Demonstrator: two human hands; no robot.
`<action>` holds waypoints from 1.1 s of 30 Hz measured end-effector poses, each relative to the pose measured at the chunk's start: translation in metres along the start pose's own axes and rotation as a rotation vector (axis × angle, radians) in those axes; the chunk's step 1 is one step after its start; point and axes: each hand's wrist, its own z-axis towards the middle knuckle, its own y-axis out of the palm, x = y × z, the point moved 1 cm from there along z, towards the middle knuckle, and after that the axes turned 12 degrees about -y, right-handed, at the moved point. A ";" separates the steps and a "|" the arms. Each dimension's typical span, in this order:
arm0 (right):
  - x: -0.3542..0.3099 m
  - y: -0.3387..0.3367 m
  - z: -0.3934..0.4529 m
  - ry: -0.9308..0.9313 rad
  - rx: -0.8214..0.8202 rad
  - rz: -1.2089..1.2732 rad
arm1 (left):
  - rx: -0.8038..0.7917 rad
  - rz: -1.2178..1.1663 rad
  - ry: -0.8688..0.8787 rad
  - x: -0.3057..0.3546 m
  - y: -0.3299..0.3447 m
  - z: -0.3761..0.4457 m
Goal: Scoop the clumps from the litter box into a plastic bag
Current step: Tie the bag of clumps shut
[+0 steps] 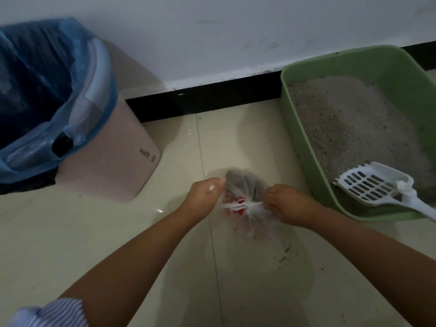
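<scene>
A small translucent plastic bag (245, 185) with red print and grey contents hangs just above the floor at centre. My left hand (204, 195) and my right hand (286, 204) each pinch a twisted white handle of the bag, pulling them apart across a knot. To the right, the green litter box (304, 147) holds grey litter (354, 128). A white slotted scoop (375, 185) lies in its near corner, handle sticking out over the rim.
A pink trash bin (113, 156) lined with a blue bag (47, 79) stands at the left against the white wall. A black baseboard (212, 100) runs along the wall. Small dark crumbs (284, 254) dot the beige floor tiles.
</scene>
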 end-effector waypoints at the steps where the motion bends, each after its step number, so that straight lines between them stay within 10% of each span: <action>1: -0.001 0.001 0.001 0.024 0.006 -0.005 | -0.031 0.169 0.055 0.001 0.001 0.000; 8: -0.005 0.020 -0.011 0.095 -0.002 -0.094 | -0.185 0.825 0.271 -0.009 0.020 0.005; 13: -0.003 -0.003 -0.008 0.302 0.230 0.189 | -0.203 0.476 0.178 0.013 0.012 0.011; 25: -0.062 -0.186 0.079 0.237 0.909 0.122 | 0.426 0.013 0.318 0.132 -0.127 -0.013; 33: -0.169 -0.305 0.175 -0.039 0.967 0.169 | 0.889 0.067 0.263 0.170 -0.286 -0.079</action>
